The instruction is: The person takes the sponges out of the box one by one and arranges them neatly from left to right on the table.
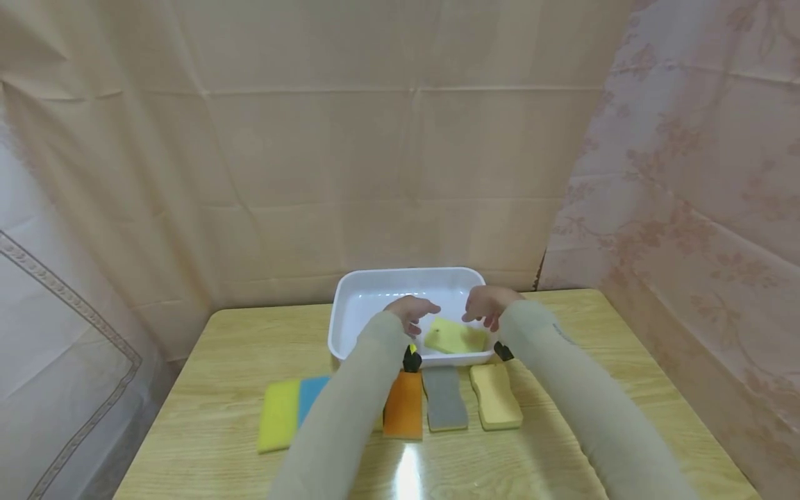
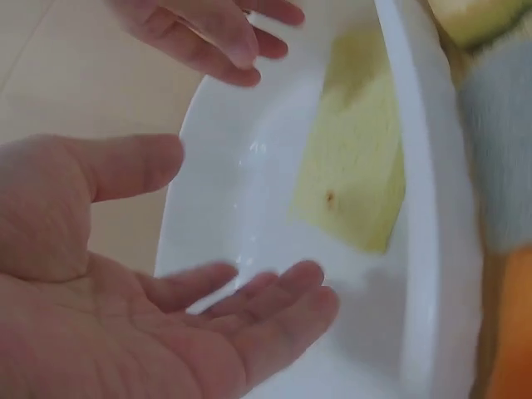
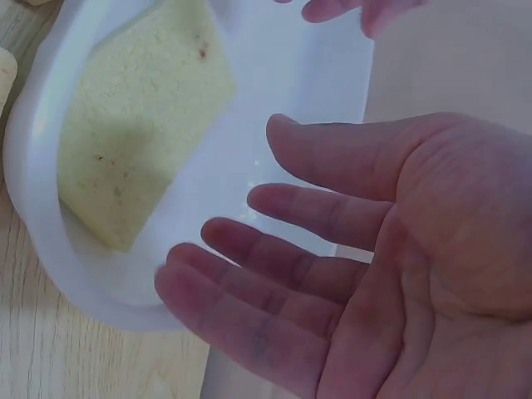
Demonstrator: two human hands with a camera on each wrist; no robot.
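Observation:
A pale yellow sponge (image 1: 455, 336) lies in the white tray (image 1: 365, 305), close to its front right wall. Small dark marks show on the sponge in both wrist views. My left hand (image 1: 412, 310) hovers over the tray, left of the sponge, with thumb and fingers spread apart and nothing held. On the sponge's other side my right hand (image 1: 490, 304) hangs above the tray's right end. In the right wrist view its fingers (image 3: 258, 283) are loosely extended, apart from the sponge. Neither hand touches anything.
In front of the tray a row of sponges lies on the wooden table (image 1: 206, 389): yellow (image 1: 278, 417), blue (image 1: 310, 392), orange (image 1: 404, 406), grey (image 1: 445, 399) and wavy-sided light yellow (image 1: 496, 397). My left forearm hides part of the row. A beige curtain (image 1: 375, 153) hangs behind.

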